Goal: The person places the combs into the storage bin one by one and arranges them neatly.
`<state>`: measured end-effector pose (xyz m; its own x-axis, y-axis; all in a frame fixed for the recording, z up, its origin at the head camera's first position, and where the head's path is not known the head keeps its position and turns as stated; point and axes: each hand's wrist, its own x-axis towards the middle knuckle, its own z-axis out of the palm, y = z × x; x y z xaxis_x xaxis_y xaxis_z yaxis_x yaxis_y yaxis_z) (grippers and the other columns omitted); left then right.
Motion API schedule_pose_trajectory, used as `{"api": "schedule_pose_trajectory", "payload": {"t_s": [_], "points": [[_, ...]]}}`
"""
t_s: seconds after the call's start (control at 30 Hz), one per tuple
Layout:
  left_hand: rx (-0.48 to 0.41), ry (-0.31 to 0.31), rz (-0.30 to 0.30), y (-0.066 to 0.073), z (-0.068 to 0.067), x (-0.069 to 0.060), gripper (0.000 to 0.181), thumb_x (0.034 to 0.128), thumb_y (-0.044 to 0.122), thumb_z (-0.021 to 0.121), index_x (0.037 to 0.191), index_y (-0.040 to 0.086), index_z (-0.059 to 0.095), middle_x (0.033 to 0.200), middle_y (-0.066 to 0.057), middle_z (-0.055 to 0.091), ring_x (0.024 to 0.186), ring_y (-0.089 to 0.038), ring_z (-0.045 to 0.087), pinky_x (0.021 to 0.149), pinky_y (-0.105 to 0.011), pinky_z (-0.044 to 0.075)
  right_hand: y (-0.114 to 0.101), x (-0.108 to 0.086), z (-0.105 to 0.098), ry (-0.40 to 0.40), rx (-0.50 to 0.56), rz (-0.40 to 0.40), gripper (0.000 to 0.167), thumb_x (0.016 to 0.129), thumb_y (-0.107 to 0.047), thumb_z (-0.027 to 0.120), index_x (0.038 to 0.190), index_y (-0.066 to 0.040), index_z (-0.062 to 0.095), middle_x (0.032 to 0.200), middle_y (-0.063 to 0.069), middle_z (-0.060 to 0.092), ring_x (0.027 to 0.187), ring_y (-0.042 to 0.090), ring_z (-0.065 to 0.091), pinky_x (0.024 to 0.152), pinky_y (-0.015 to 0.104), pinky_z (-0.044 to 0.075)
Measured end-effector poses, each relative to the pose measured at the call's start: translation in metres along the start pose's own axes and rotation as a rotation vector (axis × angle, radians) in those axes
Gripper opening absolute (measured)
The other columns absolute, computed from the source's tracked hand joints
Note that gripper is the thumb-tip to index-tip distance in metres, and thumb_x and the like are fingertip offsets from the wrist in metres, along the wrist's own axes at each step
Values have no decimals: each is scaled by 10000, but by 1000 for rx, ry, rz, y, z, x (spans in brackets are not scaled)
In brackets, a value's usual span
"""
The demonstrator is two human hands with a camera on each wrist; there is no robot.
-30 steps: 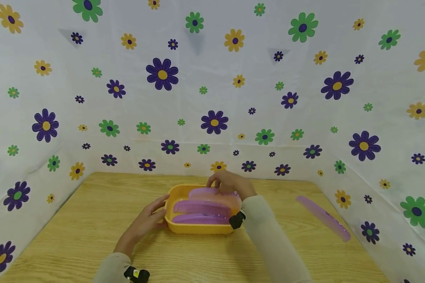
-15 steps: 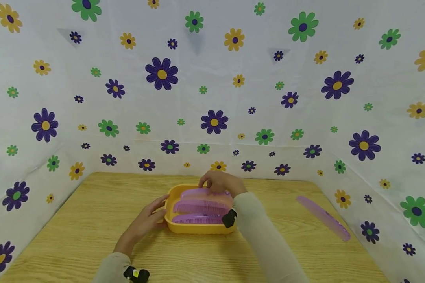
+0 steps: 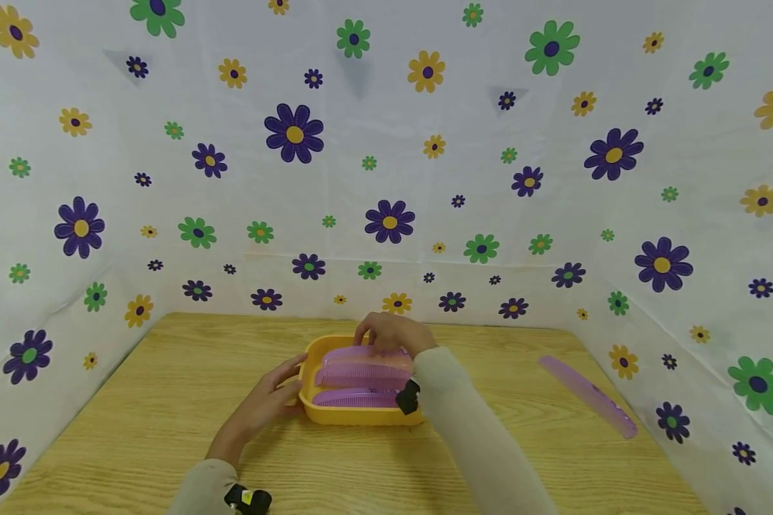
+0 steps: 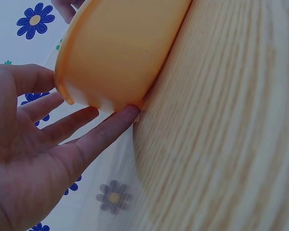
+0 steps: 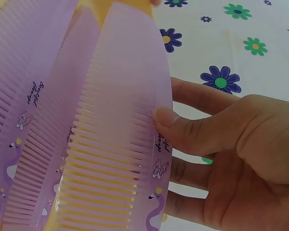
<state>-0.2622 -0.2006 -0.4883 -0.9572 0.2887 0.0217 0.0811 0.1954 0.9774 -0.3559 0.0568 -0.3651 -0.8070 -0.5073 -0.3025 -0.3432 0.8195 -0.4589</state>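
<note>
A yellow plastic basket (image 3: 361, 416) stands on the table with purple combs in it. My right hand (image 3: 393, 331) pinches one purple comb (image 5: 130, 62) by its spine, thumb on the near face and fingers behind. That comb is over the basket's back part and overlaps the middle comb (image 3: 357, 378). A front comb (image 3: 354, 398) lies along the near wall, its right end hidden by the wrist device. With fairly straight fingers my left hand (image 3: 267, 400) touches the basket's left end, as the left wrist view also shows. Printed swans and lettering mark the combs.
Another purple comb (image 3: 586, 395) lies slantwise on the wooden table (image 3: 496, 443) to the right. A white flowered sheet (image 3: 386, 179) rises behind the table and along both sides. Black devices (image 3: 409, 397) are strapped to both wrists.
My right hand has slid left with its comb, which now overlaps the middle comb more. My left hand, the basket and the comb on the table have stayed in place.
</note>
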Motion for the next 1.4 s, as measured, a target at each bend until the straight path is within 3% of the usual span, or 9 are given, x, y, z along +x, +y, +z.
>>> {"api": "schedule_pose_trajectory", "payload": {"t_s": [0.57,1.0,1.4], "points": [[12,11,-10,2,-1,-1,564,1099,147,433,1637,109,266,1672,-298,231,1446,-510,442,1005,-491,590,5,21,10,-18,-25,-31,304,939,7,690,1131,-217,764,1151,69,697,1025,223,605,1024,438,555],[13,12,-13,0,0,1,573,1096,149,441,1640,114,262,1673,-294,232,1451,-519,429,988,-476,602,11,28,14,-3,-20,40,359,943,37,652,1102,-261,772,1181,34,675,1075,229,578,1085,479,506],[3,19,-18,-1,-1,2,564,1097,134,439,1637,122,275,1673,-289,237,1452,-519,427,985,-489,601,10,29,14,5,-15,61,335,928,33,682,1089,-244,779,1155,23,671,1059,226,573,1051,457,529]]}}
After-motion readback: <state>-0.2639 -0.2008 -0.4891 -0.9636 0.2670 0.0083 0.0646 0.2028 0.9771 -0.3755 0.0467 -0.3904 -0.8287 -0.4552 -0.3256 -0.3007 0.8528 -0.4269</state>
